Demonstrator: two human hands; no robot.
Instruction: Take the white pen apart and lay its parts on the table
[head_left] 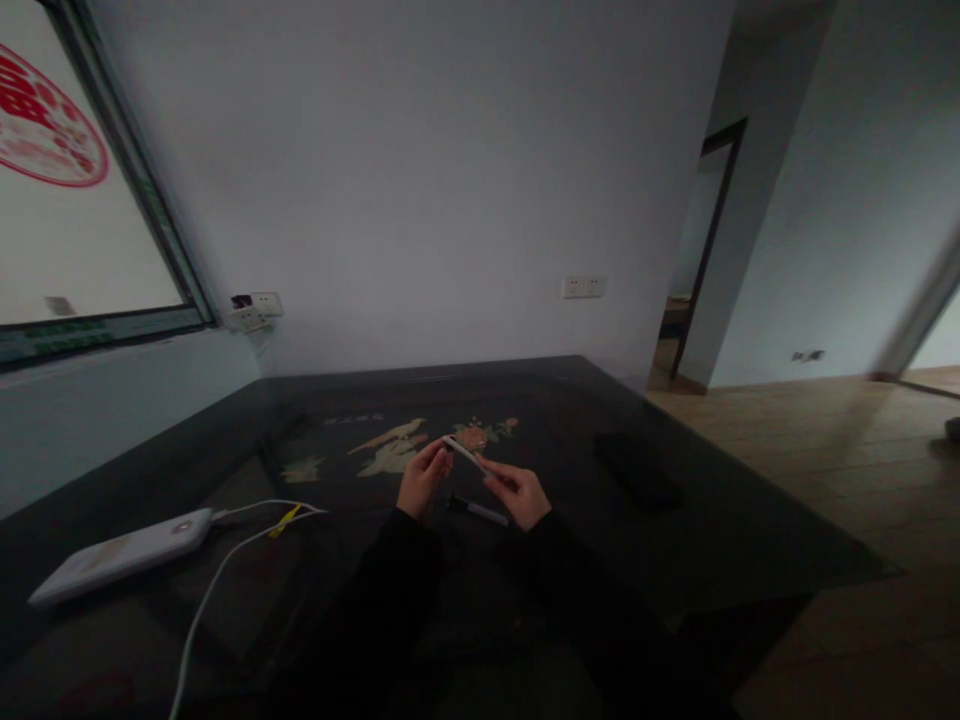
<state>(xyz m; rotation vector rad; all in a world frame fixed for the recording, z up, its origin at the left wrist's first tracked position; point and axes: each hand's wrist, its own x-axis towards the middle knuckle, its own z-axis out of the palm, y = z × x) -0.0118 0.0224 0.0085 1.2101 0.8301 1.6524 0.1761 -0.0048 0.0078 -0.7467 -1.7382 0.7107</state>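
Both hands are raised a little over the dark glossy table (pixel 570 590). Between them is a slim, pale, stick-like object (pixel 466 453), slanting down to the right; its exact kind is too small to tell. My left hand (pixel 422 480) is closed with its fingertips at the upper left end of it. My right hand (pixel 523 492) pinches its lower right end. Just below the hands lies a slim grey pen-like object (pixel 484 512) with a black left end. Neither hand touches it.
At the left lies a white power bank (pixel 127 552) with a white cable (pixel 217 575) carrying a yellow tag (pixel 283 521). A dark flat object (pixel 637 470) rests at the right. Bird and flower pictures (pixel 394 447) decorate the tabletop. A wall with sockets (pixel 583 288) stands behind.
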